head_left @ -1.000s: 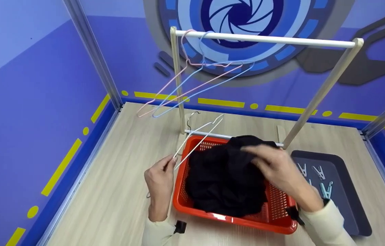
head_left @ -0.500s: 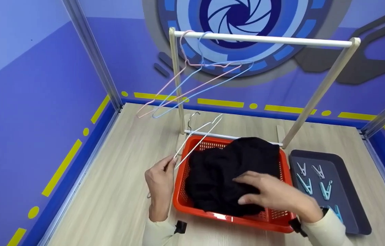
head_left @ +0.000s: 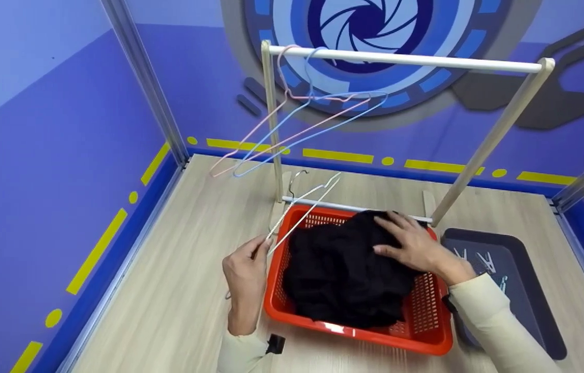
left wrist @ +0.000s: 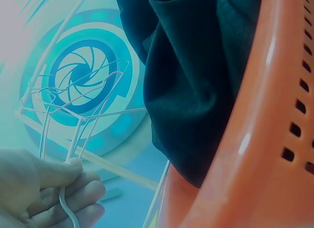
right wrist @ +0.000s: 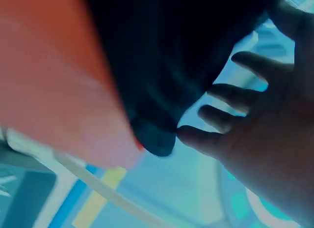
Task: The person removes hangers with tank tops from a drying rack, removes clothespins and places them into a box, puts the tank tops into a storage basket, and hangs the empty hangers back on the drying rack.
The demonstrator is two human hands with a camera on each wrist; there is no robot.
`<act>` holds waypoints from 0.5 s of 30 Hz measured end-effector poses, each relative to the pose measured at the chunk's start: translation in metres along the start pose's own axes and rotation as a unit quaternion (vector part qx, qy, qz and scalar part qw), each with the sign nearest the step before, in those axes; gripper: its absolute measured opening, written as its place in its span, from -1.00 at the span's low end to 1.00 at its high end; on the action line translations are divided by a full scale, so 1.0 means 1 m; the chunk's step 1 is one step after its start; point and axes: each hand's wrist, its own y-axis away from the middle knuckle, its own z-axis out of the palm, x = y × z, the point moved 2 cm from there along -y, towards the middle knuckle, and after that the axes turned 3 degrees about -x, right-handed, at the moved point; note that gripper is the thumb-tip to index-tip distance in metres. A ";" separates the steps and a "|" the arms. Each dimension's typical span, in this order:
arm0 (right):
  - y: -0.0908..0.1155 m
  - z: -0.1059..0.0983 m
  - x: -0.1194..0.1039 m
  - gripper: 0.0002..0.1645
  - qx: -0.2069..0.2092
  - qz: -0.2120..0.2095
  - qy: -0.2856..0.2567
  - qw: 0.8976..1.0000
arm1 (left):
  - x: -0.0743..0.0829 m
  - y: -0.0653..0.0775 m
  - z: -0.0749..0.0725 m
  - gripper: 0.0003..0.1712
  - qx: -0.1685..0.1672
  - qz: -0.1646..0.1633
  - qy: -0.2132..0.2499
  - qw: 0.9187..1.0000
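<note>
A white hanger (head_left: pixel 292 207) is pinched between the thumb and fingers of my left hand (head_left: pixel 245 269), tilted beside the basket's left rim. In the left wrist view, my left hand (left wrist: pixel 54 188) grips its thin wire. Black cloth (head_left: pixel 344 274), perhaps a garment, lies bunched in the red basket (head_left: pixel 354 334). Over the cloth's right upper part lies my right hand (head_left: pixel 411 243), fingers spread. The right wrist view has the right hand's fingers (right wrist: pixel 201 139) extended against the edge of the black cloth (right wrist: pixel 162 90).
A rack with a white bar (head_left: pixel 400 57) stands behind the basket. From its left end hang a pink hanger (head_left: pixel 250 132) and a blue hanger (head_left: pixel 297 142). To the right, a dark tray (head_left: pixel 530 290) holds clothespins (head_left: pixel 486 262), partly hidden by the right sleeve.
My right hand swept down over the black cloth, then back up to its upper right, and the cloth's shape shifted. My left hand keeps hold of the white hanger, nearly still.
</note>
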 end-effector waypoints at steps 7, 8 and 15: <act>0.008 0.009 -0.011 -0.10 -0.067 0.013 0.020 0.997 | 0.000 -0.001 -0.001 -0.88 0.005 0.005 -0.004 1.000; 0.009 0.010 -0.013 -0.10 -0.077 0.016 0.024 0.997 | 0.000 -0.001 0.000 -0.88 0.006 0.006 -0.004 1.000; 0.018 0.016 -0.026 -0.13 -0.135 0.043 0.029 0.990 | 0.001 0.000 0.001 -0.88 0.011 0.018 -0.006 1.000</act>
